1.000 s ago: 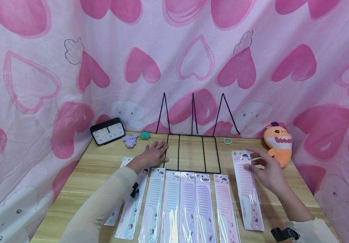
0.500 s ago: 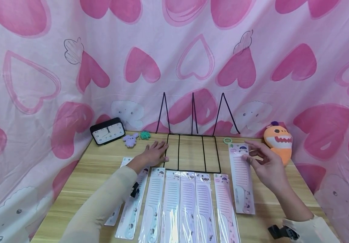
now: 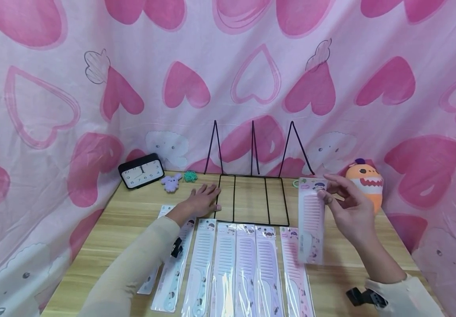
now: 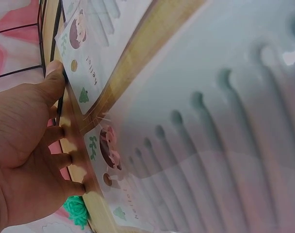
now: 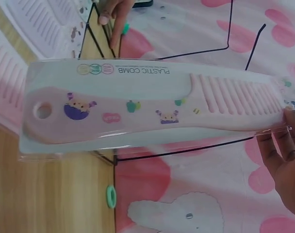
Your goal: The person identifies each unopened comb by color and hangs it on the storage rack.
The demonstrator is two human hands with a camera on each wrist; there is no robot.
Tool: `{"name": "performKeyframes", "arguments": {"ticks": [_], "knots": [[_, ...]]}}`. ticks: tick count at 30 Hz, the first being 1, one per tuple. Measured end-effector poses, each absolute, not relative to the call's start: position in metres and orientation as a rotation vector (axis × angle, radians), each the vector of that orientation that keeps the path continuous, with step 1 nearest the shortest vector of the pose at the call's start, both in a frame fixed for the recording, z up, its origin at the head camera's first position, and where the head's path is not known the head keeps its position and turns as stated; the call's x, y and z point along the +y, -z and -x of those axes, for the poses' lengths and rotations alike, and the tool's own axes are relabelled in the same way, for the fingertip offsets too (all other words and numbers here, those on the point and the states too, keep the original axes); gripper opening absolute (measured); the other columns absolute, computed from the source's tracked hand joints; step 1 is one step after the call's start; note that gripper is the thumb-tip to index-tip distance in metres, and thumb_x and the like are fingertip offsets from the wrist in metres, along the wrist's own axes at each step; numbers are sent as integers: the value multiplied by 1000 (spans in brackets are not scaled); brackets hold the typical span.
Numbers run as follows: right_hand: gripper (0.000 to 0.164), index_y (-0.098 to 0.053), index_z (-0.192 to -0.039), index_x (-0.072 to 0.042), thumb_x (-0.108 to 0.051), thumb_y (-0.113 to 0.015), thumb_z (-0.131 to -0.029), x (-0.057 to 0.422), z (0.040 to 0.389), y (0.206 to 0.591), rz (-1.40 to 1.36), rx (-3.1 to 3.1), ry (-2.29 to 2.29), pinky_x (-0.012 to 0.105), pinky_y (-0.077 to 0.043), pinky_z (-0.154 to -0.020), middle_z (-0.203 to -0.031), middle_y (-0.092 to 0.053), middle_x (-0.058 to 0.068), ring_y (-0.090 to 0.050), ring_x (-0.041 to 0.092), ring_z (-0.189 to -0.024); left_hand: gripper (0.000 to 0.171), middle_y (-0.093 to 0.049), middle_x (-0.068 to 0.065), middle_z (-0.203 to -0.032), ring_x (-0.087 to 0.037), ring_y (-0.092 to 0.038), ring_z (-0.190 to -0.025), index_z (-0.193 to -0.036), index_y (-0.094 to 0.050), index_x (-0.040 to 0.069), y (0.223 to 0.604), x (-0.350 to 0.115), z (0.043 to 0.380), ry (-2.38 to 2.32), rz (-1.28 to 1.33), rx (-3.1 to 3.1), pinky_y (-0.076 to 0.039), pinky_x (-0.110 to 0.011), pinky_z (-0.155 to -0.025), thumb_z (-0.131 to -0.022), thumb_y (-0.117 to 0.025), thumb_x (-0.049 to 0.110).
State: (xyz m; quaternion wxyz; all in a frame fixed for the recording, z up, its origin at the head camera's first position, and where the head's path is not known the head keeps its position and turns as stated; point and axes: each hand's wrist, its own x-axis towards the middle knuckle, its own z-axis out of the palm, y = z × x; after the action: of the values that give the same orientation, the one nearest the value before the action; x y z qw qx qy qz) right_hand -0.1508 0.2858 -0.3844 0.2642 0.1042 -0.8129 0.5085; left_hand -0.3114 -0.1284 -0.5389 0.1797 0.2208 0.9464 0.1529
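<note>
My right hand point(image 3: 350, 213) pinches the top end of a pink plastic comb point(image 3: 312, 215) in a clear packet, upright above the table at the right. In the right wrist view the packet spans the frame, with thumb and fingers at its toothed end. My left hand point(image 3: 199, 201) rests with spread fingers at the left side of a black wire rack point(image 3: 233, 200). Just below it lie packaged blue combs point(image 3: 202, 248); the left wrist view shows one packaged comb point(image 4: 186, 145) very close. Purple combs point(image 3: 266, 264) and another pink comb point(image 3: 294, 264) continue the row rightward.
Along the back stand a black clock point(image 3: 142, 172), a purple toy point(image 3: 170, 182), a green ball point(image 3: 190, 176) and an orange plush point(image 3: 368, 182). A green ring point(image 5: 111, 196) lies right of the rack. A heart-patterned curtain point(image 3: 188, 86) hangs behind the table.
My right hand has raised the packaged pink comb and moved it slightly left, tilting it more upright; it now partly covers the green ring. My left hand stays put.
</note>
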Motion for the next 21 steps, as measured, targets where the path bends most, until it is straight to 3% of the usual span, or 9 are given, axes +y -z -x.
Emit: {"name": "performKeyframes", "arguments": {"ticks": [5, 12, 21], "knots": [[55, -70, -144, 0, 20, -75, -93, 283, 152, 378, -313, -2120, -1405, 11, -62, -84, -112, -69, -10, -70, 6, -98, 84, 0, 0, -189, -36, 7, -175, -179, -16, 27, 551, -129, 322, -391, -601, 2664, 2, -72, -138, -112, -52, 61], [53, -71, -145, -4, 16, -74, -96, 279, 155, 373, -299, -2116, -1415, 12, -62, -85, -113, -70, -12, -72, 6, -99, 84, 1, 2, -188, -35, 9, -175, -179, -16, 30, 552, -129, 324, -378, -591, 2655, 4, -72, -137, -111, -52, 64], [52, -71, -144, -1, 17, -75, -95, 279, 161, 375, -310, -2078, -1431, 13, -62, -85, -111, -71, -10, -72, 6, -96, 84, 0, 2, -189, -35, 7, -175, -179, -16, 31, 550, -128, 322, -370, -578, 2659, 1, -72, -138, -111, -50, 65]]}}
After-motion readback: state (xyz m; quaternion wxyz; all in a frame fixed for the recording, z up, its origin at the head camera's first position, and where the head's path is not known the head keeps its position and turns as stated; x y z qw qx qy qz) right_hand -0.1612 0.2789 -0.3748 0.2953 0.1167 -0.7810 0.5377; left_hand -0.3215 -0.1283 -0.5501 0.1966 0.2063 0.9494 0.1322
